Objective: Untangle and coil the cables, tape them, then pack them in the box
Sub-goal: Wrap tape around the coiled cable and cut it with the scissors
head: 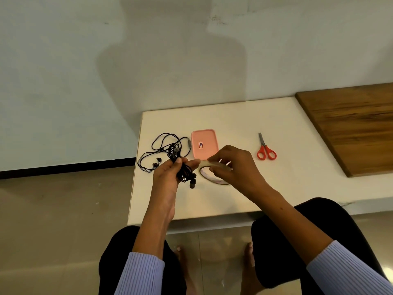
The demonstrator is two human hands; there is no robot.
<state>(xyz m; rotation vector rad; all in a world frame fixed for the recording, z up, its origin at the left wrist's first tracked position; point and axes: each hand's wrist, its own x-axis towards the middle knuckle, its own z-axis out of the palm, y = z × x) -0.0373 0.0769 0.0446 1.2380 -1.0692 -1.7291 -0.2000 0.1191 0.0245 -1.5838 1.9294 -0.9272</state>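
Observation:
My left hand (170, 173) grips a coiled bundle of black earphone cable (187, 175), its plug and an earbud hanging below the fingers. Its fingertips also pinch the free end of clear tape. My right hand (234, 167) holds the roll of clear tape (212, 177) just above the white table (234, 199), to the right of the bundle. A second black earphone cable (163, 150) lies loose and tangled on the table's left part. Behind the hands sits the closed pink box (204, 143).
Red-handled scissors (265, 151) lie to the right of the pink box. A wooden board (353, 128) covers the table's far right. The table's left edge is close to the loose cable. My knees are under the front edge.

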